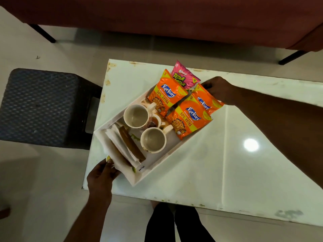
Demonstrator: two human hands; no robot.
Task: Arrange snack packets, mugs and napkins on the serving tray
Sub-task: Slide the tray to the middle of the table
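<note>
A white rectangular serving tray [157,169] sits turned diagonally on the white table [244,172]. Inside it are two cream mugs [136,116] [153,140], a stack of white and brown napkins [122,145], three orange Kurkure packets [167,94] [189,119] [208,100] and a pink packet [183,75]. My left hand [101,175] grips the tray's near left end beside the napkins. My right hand [218,89] holds the far right end, partly hidden behind the orange packets.
A dark woven stool [38,105] stands left of the table. A reddish sofa [174,18] with black legs runs along the back. My legs in dark trousers [174,224] are at the table's near edge. A light glare spot [251,144] shines on the tabletop.
</note>
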